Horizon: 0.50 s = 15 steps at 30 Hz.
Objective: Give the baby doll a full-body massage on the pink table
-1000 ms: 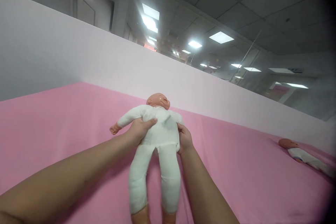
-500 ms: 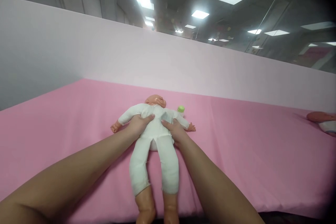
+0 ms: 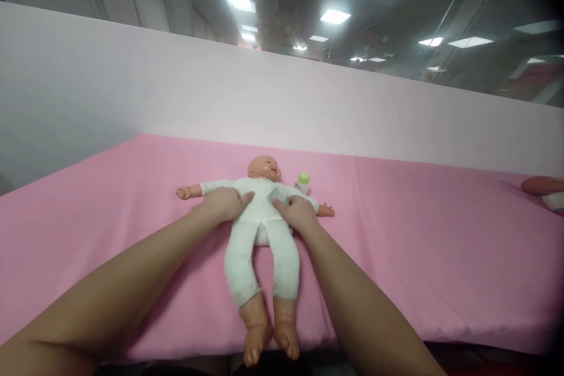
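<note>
A baby doll (image 3: 263,211) with a white cloth body lies face up on the pink sheet, its head away from me and its feet at the near edge. My left hand (image 3: 227,202) grips the left side of its chest, thumb on the front. On the other side, my right hand (image 3: 299,211) holds the torso the same way, its thumb beside a greyish patch (image 3: 279,194) on the chest. The fingers of both hands are mostly hidden at the doll's sides. A small bottle with a green cap (image 3: 304,182) stands just beyond the doll's arm on the right.
The pink sheet (image 3: 396,247) covers the table up to a pale low wall (image 3: 286,106) at the back. Part of another doll (image 3: 544,186) lies at the far right edge. Above the wall is glass with reflected ceiling lights.
The doll has shifted slightly away from me, and its feet have come fully into view. Its arm on the left has swung up and outward. Both hands keep their hold on the torso.
</note>
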Available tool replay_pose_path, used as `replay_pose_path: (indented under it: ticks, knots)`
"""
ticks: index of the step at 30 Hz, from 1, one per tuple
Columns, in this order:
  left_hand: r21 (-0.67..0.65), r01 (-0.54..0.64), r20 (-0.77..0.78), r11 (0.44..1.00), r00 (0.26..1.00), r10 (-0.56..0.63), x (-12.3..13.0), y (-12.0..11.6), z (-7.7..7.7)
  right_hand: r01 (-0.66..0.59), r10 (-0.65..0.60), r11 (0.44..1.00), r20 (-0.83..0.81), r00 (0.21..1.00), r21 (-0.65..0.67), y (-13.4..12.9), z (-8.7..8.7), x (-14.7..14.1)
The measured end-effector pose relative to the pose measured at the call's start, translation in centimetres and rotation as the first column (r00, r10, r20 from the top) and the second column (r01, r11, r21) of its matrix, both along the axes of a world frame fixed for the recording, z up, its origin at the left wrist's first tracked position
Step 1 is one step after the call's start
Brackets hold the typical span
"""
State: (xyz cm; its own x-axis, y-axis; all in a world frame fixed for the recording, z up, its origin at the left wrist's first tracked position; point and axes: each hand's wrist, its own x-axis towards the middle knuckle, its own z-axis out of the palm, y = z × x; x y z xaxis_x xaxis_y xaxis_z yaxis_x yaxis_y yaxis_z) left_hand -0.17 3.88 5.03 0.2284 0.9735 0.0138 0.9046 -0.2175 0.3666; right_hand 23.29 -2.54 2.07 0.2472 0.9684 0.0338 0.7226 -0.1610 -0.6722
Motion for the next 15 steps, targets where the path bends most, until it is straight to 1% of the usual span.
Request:
replay_pose_path:
  ticks: [2, 3, 6, 8, 10, 12, 14, 15]
  knots:
    - [0.019, 0.038, -0.155, 0.999, 0.987, -0.034, 0.1, -0.4, 0.6, -0.025, 0.026, 1.0, 0.071, 0.997, -0.009, -0.2, 0.4, -0.2]
    - [0.032, 0.046, -0.204, 0.998, 0.978, -0.038, 0.2, -0.7, 0.8, -0.038, 0.039, 0.999, 0.097, 0.995, -0.015, -0.2, 0.5, -0.3]
    - [0.121, 0.079, -0.247, 0.99, 0.968, -0.047, 0.5, -1.2, 1.0, -0.066, 0.069, 0.998, 0.16, 0.985, -0.025, -0.3, 0.6, -0.7]
    - [0.214, 0.125, -0.243, 0.969, 0.967, -0.071, 0.6, -1.3, 0.8, -0.07, 0.075, 0.997, 0.206, 0.976, -0.033, -0.5, 0.9, -0.7]
    - [0.313, 0.156, -0.228, 0.937, 0.97, -0.085, 0.5, -1.3, 0.5, -0.055, 0.059, 0.998, 0.262, 0.963, -0.024, -0.9, 1.3, -0.7]
    - [0.405, 0.184, -0.193, 0.896, 0.975, -0.113, 0.6, -1.5, 0.2, -0.038, 0.029, 0.999, 0.3, 0.953, 0.025, -1.5, 1.9, -0.8]
    - [0.454, 0.202, -0.102, 0.868, 0.979, -0.175, 1.0, -1.8, -0.2, -0.08, 0.045, 0.991, 0.298, 0.953, 0.105, -2.2, 2.5, -0.9]
    - [0.447, 0.205, -0.034, 0.871, 0.977, -0.212, 1.3, -2.0, -0.4, -0.131, 0.086, 0.981, 0.285, 0.955, 0.141, -2.6, 2.8, -1.0]
